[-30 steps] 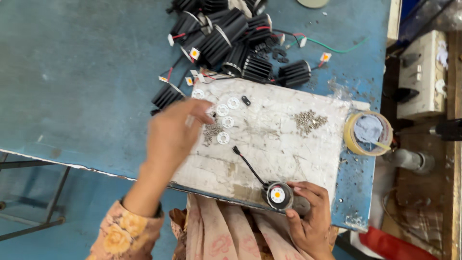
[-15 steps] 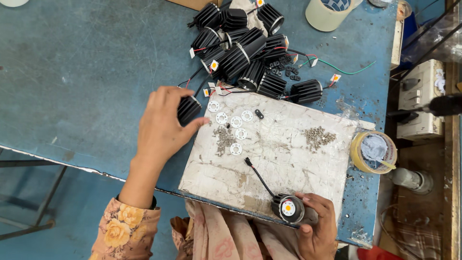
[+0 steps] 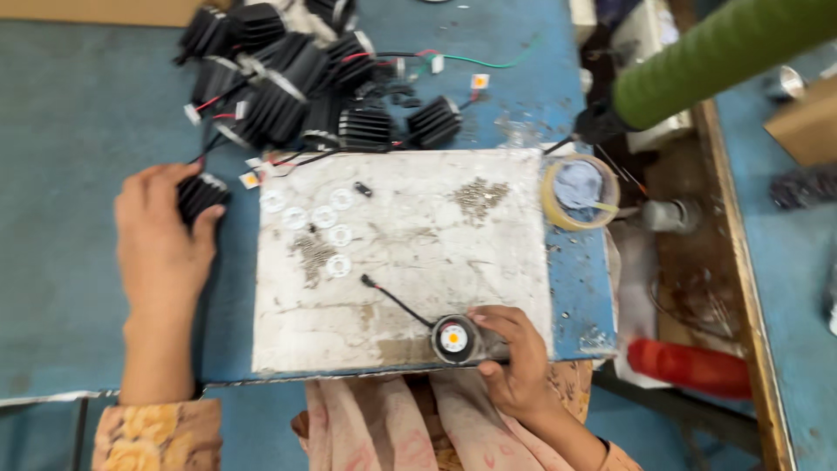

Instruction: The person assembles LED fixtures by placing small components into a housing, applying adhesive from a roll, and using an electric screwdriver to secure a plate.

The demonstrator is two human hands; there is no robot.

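We are at a blue desk (image 3: 78,96) with a scuffed white board (image 3: 418,262) lying on it as the working surface, and at the board's near edge sits the piece we are busy with: a small round black lamp module (image 3: 454,338) with an orange-yellow disc in a white ring at its centre and a thin black lead running up-left across the board to a small plug. Our right hand (image 3: 514,362) has its fingers closed about the module's right side, pinning it to the board. Our left hand (image 3: 161,240) is out past the board's left edge, its fingers curled over a black finned heatsink (image 3: 202,194) that lies on the desk. We judge that we are fetching a fresh heatsink while steadying the module; the next move would call for lifting it clear of the red and black wires trailing from the pile (image 3: 288,78) of like heatsinks behind the board. On the board lie several white rings (image 3: 324,216) and two heaps of small screws (image 3: 479,196). To the right a tape roll (image 3: 580,192) rests on the desk's edge, and another person's green sleeve (image 3: 724,52) reaches in above it.
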